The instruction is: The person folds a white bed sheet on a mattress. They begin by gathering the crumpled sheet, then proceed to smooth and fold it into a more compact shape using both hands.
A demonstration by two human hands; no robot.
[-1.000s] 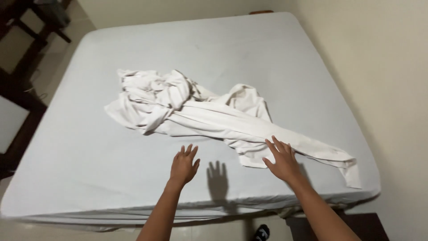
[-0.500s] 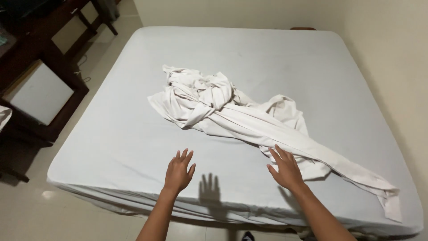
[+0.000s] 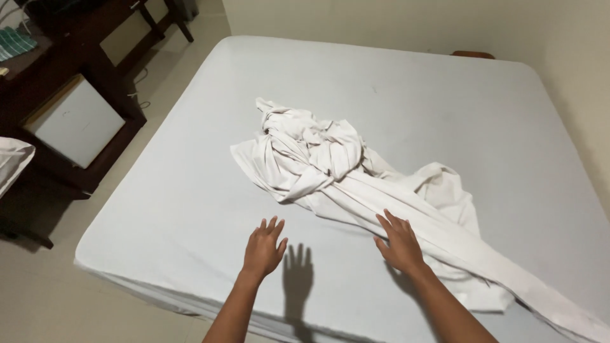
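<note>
Head view: crumpled, twisted white cotton sheet (image 3: 356,184) is lying mid-bed on the pale blue fitted mattress (image 3: 190,209).
Hands: left hand (image 3: 264,249) is hovering open, empty; right hand (image 3: 399,241) is spreading flat, touching the sheet's edge, gripping nothing.
Risk: a one-sided pull is likely tightening the knotted bunch, or dragging the tail off the bed corner.

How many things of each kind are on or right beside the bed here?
Bed with pale blue fitted sheet: 1
Crumpled white sheet: 1
Hands: 2, the left hand and the right hand, both open
Dark wooden furniture: 1
Small white fridge: 1
Total: 6
</note>
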